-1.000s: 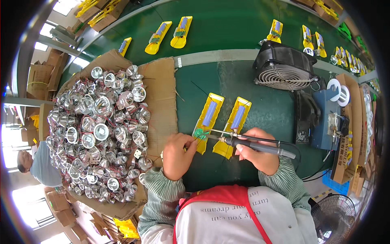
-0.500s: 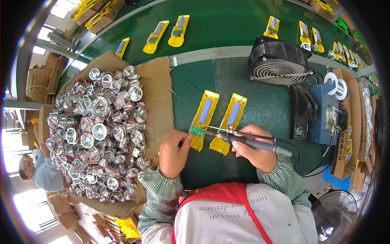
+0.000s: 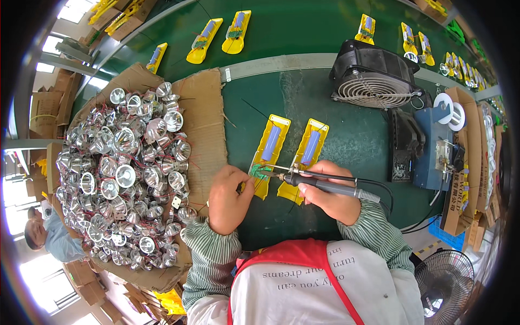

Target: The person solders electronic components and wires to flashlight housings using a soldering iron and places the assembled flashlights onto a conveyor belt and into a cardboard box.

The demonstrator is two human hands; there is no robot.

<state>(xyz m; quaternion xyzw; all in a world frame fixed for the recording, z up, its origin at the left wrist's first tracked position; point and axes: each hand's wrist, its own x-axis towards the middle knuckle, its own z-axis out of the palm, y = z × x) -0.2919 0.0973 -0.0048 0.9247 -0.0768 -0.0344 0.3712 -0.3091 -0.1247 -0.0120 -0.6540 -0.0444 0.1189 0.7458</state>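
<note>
- A yellow flashlight half-shell (image 3: 269, 154) lies on the green bench (image 3: 346, 141), directly before the person; a small green circuit board (image 3: 260, 172) sits at its near end; a bluish cell runs along its middle
- The soldering iron (image 3: 325, 184) lies almost level, its tip touching the board
- The right hand (image 3: 330, 197) is wrapped around the iron's dark handle, fingers curled tight
- The left hand (image 3: 227, 197) rests beside the board, fingertips pressed together at its edge; what they pinch, I cannot tell
- A second yellow shell (image 3: 304, 157) lies just right of the first, partly under the right hand
- A heap of silver reflectors (image 3: 122, 173) covers cardboard (image 3: 203, 124) to the left; a black fan (image 3: 374, 76) stands beyond, to the right
</note>
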